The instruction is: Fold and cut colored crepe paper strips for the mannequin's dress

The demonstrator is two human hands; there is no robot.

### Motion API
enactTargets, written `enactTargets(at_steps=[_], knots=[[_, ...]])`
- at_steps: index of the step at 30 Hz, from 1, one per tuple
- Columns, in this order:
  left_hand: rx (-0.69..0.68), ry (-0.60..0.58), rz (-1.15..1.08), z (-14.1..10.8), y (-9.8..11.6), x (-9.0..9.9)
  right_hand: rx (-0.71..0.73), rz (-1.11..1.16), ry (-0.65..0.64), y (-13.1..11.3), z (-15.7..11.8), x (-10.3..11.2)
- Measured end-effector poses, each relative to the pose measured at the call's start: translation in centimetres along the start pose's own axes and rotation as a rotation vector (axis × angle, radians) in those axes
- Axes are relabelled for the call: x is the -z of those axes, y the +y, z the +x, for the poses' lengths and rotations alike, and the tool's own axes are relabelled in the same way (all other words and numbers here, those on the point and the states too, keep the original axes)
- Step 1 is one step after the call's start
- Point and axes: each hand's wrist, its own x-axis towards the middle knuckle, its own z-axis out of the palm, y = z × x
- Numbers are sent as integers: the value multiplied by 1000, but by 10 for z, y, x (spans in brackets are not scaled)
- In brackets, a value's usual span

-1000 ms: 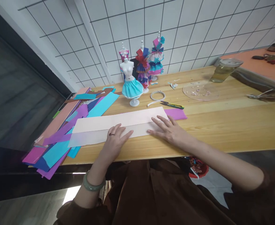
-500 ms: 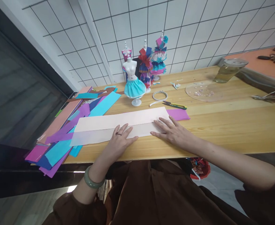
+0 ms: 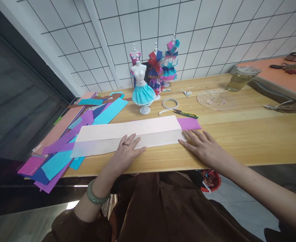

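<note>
A long pale pink strip (image 3: 127,129) lies flat on the wooden table, its near half whitish and see-through. My left hand (image 3: 128,151) rests on the strip's near edge around the middle, fingers spread, a ring on one finger. At the strip's right end, my right hand (image 3: 200,144) lies with its fingers apart, fingertips at the corner and on the wood. Neither hand grips anything. A purple piece (image 3: 189,123) sticks out from beneath the right end. Beyond the strip are green-and-yellow snips (image 3: 185,114) and a roll of white tape (image 3: 170,103).
Coloured strips (image 3: 59,134) are heaped at the left. A small mannequin (image 3: 143,92) in a turquoise skirt stands behind the strip, with several dressed ones further back. A clear dish (image 3: 215,101) and a lidded cup (image 3: 241,79) stand at the right.
My right hand has slid right along the strip to its end corner. My left hand stays in about the same place on the strip. The view has shifted slightly.
</note>
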Motion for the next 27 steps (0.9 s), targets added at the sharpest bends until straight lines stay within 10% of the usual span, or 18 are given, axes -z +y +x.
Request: enactTargets(at_steps=[13,27], knots=[[-10,-1,34,-2,-3,-6,-204,-70,23,-20,-7,11],[18,-25,-33,-1,1,-4,-36,-34,138,-27,29,16]])
